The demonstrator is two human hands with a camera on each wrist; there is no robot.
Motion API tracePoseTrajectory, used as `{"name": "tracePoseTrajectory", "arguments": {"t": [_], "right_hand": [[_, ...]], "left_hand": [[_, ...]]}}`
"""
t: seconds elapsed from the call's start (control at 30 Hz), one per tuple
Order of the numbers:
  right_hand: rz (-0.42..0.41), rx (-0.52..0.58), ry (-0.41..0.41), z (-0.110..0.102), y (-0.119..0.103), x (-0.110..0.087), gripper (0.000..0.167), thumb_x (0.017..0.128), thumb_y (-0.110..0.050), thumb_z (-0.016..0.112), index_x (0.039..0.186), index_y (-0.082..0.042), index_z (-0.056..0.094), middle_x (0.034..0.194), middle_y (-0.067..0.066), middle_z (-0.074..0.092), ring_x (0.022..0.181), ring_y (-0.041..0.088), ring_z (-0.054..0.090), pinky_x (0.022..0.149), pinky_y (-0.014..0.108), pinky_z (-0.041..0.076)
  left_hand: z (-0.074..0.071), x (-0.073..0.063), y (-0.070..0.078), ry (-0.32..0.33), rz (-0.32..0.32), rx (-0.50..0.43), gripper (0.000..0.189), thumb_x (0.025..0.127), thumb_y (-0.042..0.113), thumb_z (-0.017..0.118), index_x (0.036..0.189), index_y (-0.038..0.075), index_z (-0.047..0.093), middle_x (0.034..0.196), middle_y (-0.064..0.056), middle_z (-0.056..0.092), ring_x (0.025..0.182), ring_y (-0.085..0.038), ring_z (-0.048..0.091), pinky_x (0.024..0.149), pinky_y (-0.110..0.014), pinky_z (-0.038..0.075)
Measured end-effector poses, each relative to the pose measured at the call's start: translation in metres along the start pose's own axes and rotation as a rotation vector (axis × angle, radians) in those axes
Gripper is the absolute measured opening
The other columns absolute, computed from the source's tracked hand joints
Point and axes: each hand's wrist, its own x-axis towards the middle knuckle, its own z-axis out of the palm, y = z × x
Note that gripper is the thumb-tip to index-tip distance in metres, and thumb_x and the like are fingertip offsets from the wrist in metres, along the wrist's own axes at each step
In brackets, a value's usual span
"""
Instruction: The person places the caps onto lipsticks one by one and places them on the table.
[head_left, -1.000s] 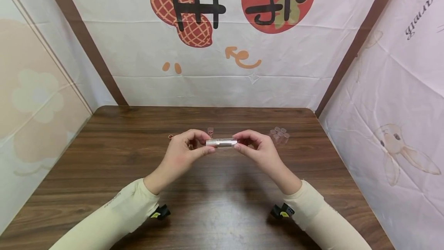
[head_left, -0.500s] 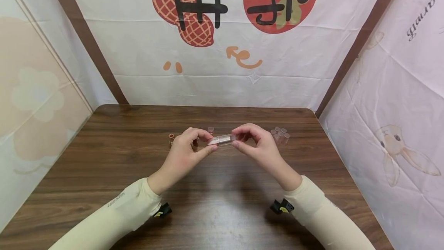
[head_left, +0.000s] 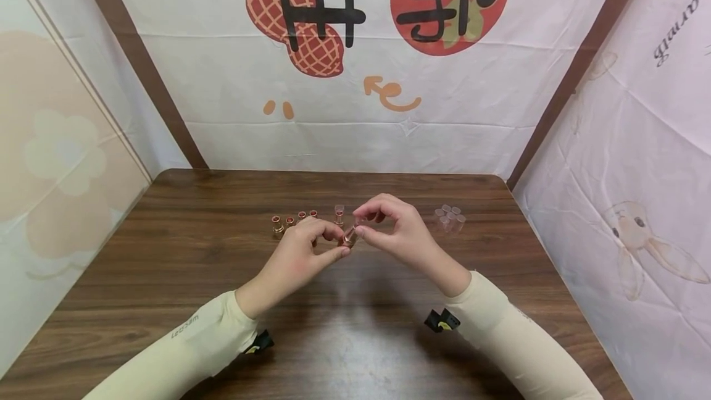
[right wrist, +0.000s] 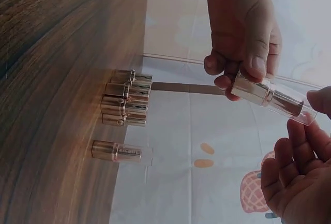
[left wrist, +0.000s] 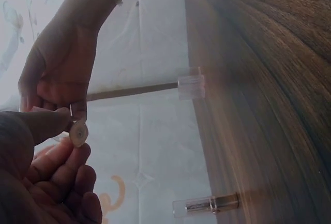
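My left hand (head_left: 300, 255) grips the gold base of a lipstick tube (right wrist: 252, 90) between thumb and fingers. At the other end, my right hand (head_left: 402, 233) pinches its clear cap (right wrist: 306, 114), which sits over the tube's upper part. The tube is held above the table, tilted, with the capped end up and to the right in the head view. Behind the hands a capped lipstick tube (head_left: 339, 215) stands upright. Left of it stand several gold tubes without caps (right wrist: 126, 100), partly hidden by my left hand in the head view.
A cluster of clear caps (head_left: 450, 218) stands on the wooden table (head_left: 222, 264) to the right, behind my right hand. A printed cloth (head_left: 355, 147) hangs along the table's back edge, with more cloth at both sides.
The held lipstick tube has turned from lying level to a steep tilt, its capped end rising. My right hand has moved left, closer to my left hand. Both still hold the tube.
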Motion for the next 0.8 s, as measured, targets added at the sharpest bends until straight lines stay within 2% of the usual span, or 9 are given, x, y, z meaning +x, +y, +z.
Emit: {"name": "tracePoseTrajectory", "arguments": {"t": [0.17, 0.33, 0.53, 0.8], "right_hand": [[0.035, -0.056, -0.017, 0.001, 0.001, 0.006, 0.017, 0.092, -0.018, 0.078, 0.108, -0.021, 0.074, 0.105, -0.008, 0.070, 0.097, 0.017, 0.061, 0.084, 0.037, 0.053], [0.084, -0.141, -0.031, 0.000, 0.011, 0.017, 0.017, 0.090, -0.018, 0.079, 0.107, -0.019, 0.075, 0.100, -0.009, 0.069, 0.094, 0.014, 0.061, 0.081, 0.037, 0.053], [0.189, -0.180, -0.055, 0.000, 0.040, 0.029, 0.018, 0.089, -0.020, 0.079, 0.107, -0.015, 0.075, 0.097, -0.008, 0.068, 0.091, 0.018, 0.063, 0.079, 0.039, 0.054], [0.298, -0.306, -0.104, 0.003, 0.078, 0.041, 0.019, 0.090, -0.023, 0.078, 0.107, -0.016, 0.074, 0.102, -0.006, 0.068, 0.092, 0.013, 0.061, 0.083, 0.033, 0.053]], "left_hand": [[-0.001, 0.000, 0.000, -0.037, -0.055, 0.034, 0.023, 0.084, 0.026, 0.087, 0.102, 0.020, 0.074, 0.099, 0.007, 0.072, 0.096, -0.013, 0.064, 0.082, -0.036, 0.051], [-0.004, 0.000, -0.004, -0.056, -0.129, 0.026, 0.031, 0.085, 0.021, 0.085, 0.112, 0.011, 0.071, 0.108, -0.003, 0.073, 0.101, -0.021, 0.066, 0.091, -0.044, 0.055], [-0.009, -0.004, -0.011, -0.053, -0.136, 0.038, 0.033, 0.086, 0.018, 0.084, 0.115, 0.010, 0.070, 0.112, -0.005, 0.073, 0.102, -0.024, 0.066, 0.092, -0.042, 0.053], [-0.012, -0.010, -0.018, -0.044, -0.162, 0.060, 0.036, 0.087, 0.019, 0.083, 0.118, 0.012, 0.068, 0.112, -0.001, 0.070, 0.104, -0.024, 0.064, 0.092, -0.043, 0.050]]}}
